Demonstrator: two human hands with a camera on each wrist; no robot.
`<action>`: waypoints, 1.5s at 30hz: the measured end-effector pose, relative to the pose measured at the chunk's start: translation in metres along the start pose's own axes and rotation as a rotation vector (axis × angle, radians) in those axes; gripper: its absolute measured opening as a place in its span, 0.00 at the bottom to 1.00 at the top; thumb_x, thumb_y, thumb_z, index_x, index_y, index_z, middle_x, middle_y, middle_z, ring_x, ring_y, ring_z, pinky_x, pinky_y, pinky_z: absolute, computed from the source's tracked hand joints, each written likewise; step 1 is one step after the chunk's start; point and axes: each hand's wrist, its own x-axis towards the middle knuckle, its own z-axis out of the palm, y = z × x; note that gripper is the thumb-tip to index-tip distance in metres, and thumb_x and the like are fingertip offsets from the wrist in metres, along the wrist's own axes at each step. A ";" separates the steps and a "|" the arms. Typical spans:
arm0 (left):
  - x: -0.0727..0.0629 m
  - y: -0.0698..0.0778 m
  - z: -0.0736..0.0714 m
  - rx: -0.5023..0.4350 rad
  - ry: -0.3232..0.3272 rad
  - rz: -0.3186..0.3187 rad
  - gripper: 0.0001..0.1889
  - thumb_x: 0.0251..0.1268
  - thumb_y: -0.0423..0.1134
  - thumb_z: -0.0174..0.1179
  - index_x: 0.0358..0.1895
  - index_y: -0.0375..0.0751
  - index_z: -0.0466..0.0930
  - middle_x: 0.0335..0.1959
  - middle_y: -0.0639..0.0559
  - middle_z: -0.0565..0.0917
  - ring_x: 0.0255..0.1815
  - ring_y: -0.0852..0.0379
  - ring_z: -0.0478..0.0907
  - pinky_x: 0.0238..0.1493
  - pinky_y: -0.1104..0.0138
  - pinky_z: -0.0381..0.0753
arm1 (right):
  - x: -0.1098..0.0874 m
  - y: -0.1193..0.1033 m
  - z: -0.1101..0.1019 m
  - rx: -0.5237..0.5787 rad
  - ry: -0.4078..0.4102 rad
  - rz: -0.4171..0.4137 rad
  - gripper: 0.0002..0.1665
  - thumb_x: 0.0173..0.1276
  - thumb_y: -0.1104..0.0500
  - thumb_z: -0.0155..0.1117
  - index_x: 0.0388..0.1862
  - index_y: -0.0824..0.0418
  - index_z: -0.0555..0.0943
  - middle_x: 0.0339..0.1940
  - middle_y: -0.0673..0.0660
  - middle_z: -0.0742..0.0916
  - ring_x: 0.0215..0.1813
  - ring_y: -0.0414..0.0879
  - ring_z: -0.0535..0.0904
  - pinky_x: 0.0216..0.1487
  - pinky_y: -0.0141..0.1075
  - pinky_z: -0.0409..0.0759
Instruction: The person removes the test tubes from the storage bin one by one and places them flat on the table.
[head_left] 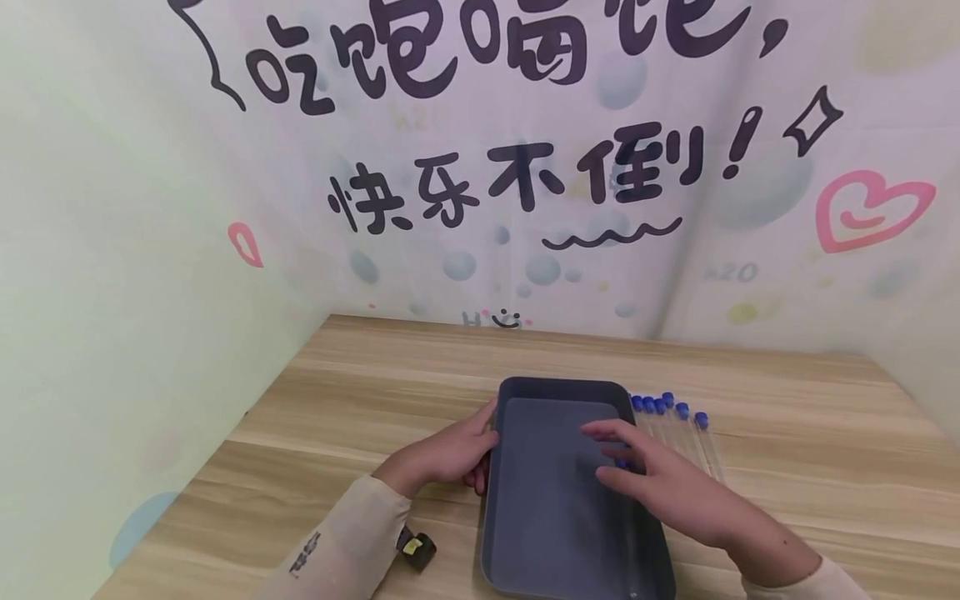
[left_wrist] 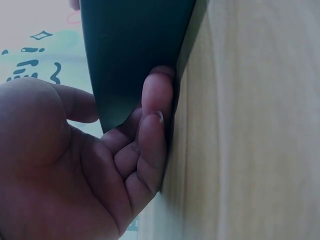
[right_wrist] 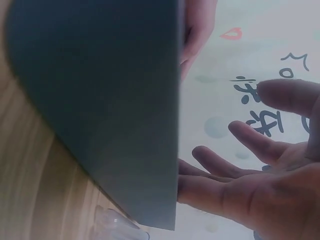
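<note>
A dark grey rectangular tray stands on the wooden table. At its left side, my left hand grips the edge; in the left wrist view the thumb meets the rim and curled fingers lie low against the outer wall. My right hand hovers over the tray's right side, fingers spread and apart from the thumb, holding nothing visible. Below those fingers shows a blue cap, and a faint clear tube seems to run along the inner right wall. Several clear tubes with blue caps lie right of the tray, partly hidden.
Under the left forearm sits a small black object with a yellow label, beside the sleeve. The wooden table meets a printed cloth backdrop at its far edge and a pale wall at the left.
</note>
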 end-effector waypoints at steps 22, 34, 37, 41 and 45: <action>-0.003 0.001 0.002 -0.021 0.022 -0.003 0.33 0.80 0.39 0.35 0.82 0.63 0.35 0.18 0.41 0.80 0.16 0.51 0.79 0.22 0.61 0.79 | 0.015 0.010 0.004 0.236 -0.069 0.089 0.33 0.79 0.60 0.52 0.78 0.60 0.57 0.78 0.72 0.59 0.77 0.72 0.57 0.54 0.55 0.83; -0.001 0.000 0.002 -0.016 0.018 -0.004 0.34 0.80 0.39 0.36 0.82 0.62 0.35 0.17 0.42 0.79 0.16 0.51 0.78 0.21 0.63 0.78 | 0.027 0.007 0.013 0.228 -0.036 0.117 0.31 0.76 0.62 0.53 0.76 0.62 0.61 0.78 0.72 0.60 0.69 0.68 0.71 0.45 0.53 0.86; -0.001 0.000 0.002 -0.018 0.017 -0.003 0.34 0.80 0.39 0.36 0.82 0.63 0.35 0.17 0.42 0.79 0.16 0.51 0.78 0.21 0.63 0.78 | 0.031 0.008 0.017 0.246 -0.029 0.120 0.31 0.75 0.63 0.54 0.75 0.63 0.62 0.77 0.72 0.60 0.69 0.68 0.71 0.44 0.53 0.87; -0.002 0.000 0.002 -0.021 0.016 0.006 0.34 0.80 0.39 0.36 0.82 0.65 0.36 0.17 0.42 0.79 0.16 0.51 0.78 0.20 0.63 0.78 | 0.035 0.007 0.022 0.258 -0.020 0.118 0.30 0.75 0.65 0.54 0.74 0.63 0.63 0.75 0.72 0.62 0.70 0.70 0.68 0.43 0.52 0.87; -0.002 0.000 0.002 -0.027 0.014 0.015 0.34 0.80 0.38 0.36 0.82 0.65 0.36 0.16 0.43 0.79 0.15 0.51 0.78 0.19 0.63 0.78 | 0.037 0.007 0.026 0.265 -0.020 0.113 0.30 0.74 0.66 0.54 0.74 0.64 0.63 0.74 0.73 0.62 0.68 0.70 0.69 0.41 0.52 0.87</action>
